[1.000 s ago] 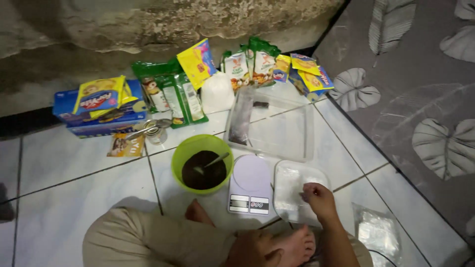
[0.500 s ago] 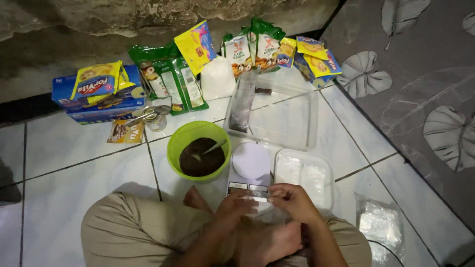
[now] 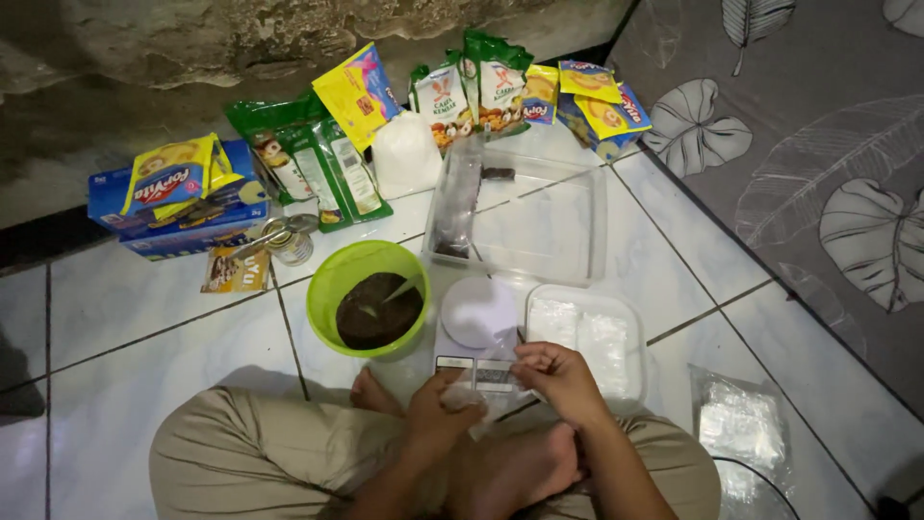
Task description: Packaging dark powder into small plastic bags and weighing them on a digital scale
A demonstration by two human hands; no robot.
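Hands together, left hand (image 3: 438, 409) and right hand (image 3: 558, 380) pinching small plastic bag (image 3: 476, 397); scale (image 3: 476, 332) edge just beyond

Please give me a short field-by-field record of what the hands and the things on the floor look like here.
left hand: pinches a small clear plastic bag
right hand: holds the same bag's other edge
scale: white, just beyond the hands
green bowl: dark mixture with a spoon inside
clear container: open, behind the scale
white tray: right of the scale
snack packets: along the wall
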